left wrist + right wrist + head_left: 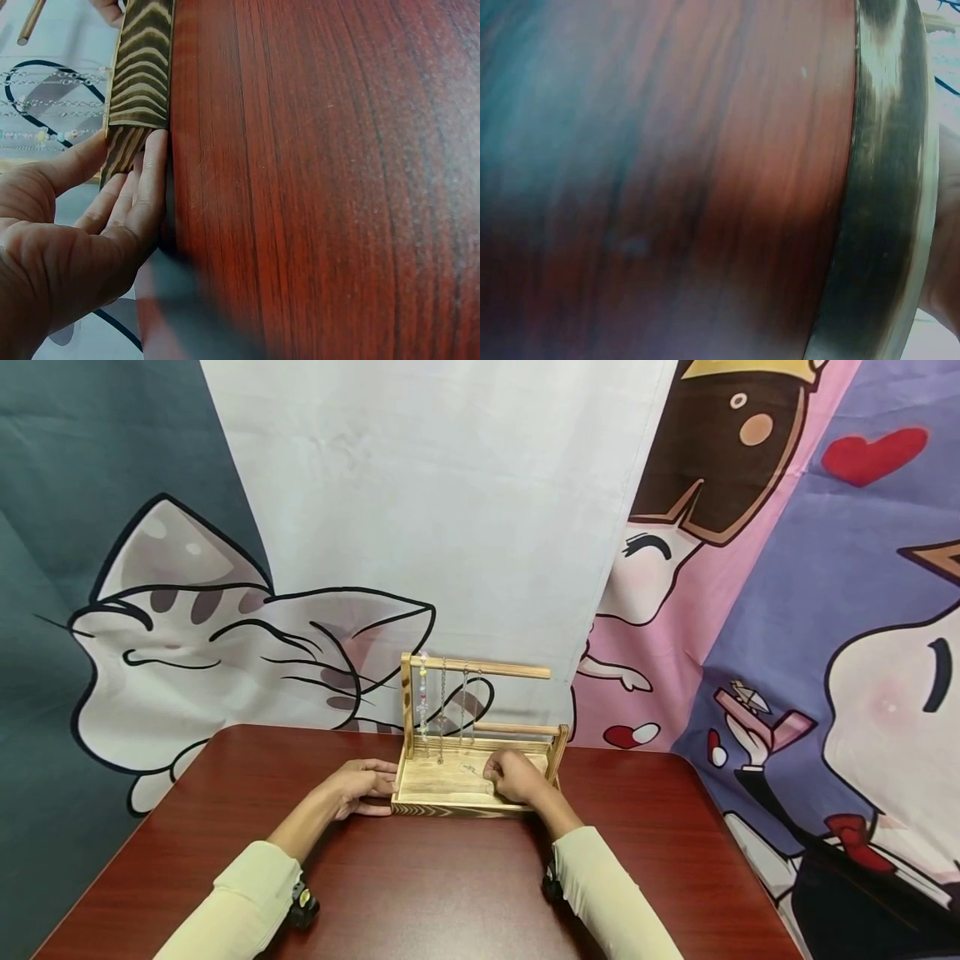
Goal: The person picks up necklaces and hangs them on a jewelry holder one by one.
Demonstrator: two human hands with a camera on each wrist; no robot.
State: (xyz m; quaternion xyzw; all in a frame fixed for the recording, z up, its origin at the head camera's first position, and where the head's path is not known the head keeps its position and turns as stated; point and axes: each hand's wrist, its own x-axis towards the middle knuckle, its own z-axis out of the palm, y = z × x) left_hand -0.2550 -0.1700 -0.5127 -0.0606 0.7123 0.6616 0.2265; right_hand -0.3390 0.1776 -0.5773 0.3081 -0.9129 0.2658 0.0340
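A wooden jewelry stand (450, 810) with a shallow tray base stands on the table. My left hand (363, 785) is at its left end. In the left wrist view the left thumb meets the upper edge, and the other fingers (154, 169) lie nearly straight against the end wall, low by the tabletop. My right hand (513, 775) reaches down into the tray's right part with curled fingers. Close by its fingertips a thin silvery chain (471, 770) lies on the tray floor; I cannot tell whether the fingers pinch it. The right wrist view catches mostly tabletop and the tray's dark-grained front (881, 172).
From the stand's upper bar (510, 669) hang a beaded strand (422, 702) and several chains. A lower bar (517, 727) runs to the right post (557, 752). Behind the reddish-brown table (435, 885) hangs a cartoon-printed cloth (465, 510).
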